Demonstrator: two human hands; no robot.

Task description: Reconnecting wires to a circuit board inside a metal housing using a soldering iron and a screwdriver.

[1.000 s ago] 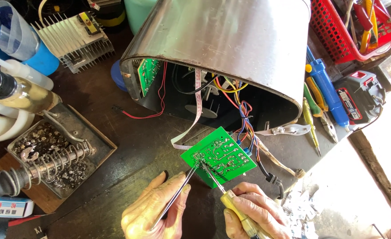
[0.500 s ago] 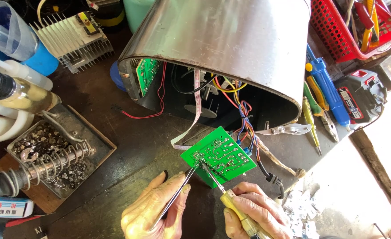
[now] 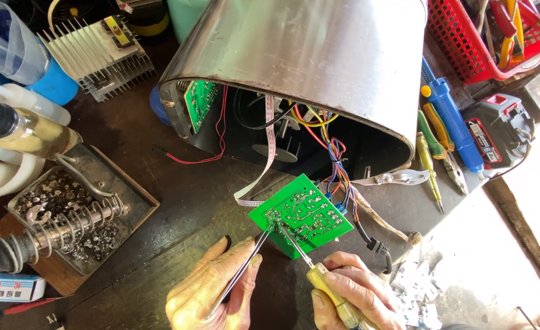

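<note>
A green circuit board (image 3: 303,215) lies solder side up on the dark bench, tied by coloured wires (image 3: 337,165) to an overturned steel appliance housing (image 3: 306,61). My left hand (image 3: 212,293) grips metal tweezers (image 3: 245,266) whose tips touch the board's near corner. My right hand (image 3: 355,296) holds a yellow-handled screwdriver (image 3: 328,290), its thin shaft meeting the board at the same spot as the tweezers. A white ribbon cable (image 3: 264,168) runs from the housing to the bench by the board.
A soldering iron rests in its coil stand (image 3: 74,229) on a metal tray of solder scraps at left. A finned heatsink (image 3: 95,58) and bottles stand at back left. A red basket (image 3: 487,43), blue desoldering pump (image 3: 450,122), a battery and hand tools lie at right.
</note>
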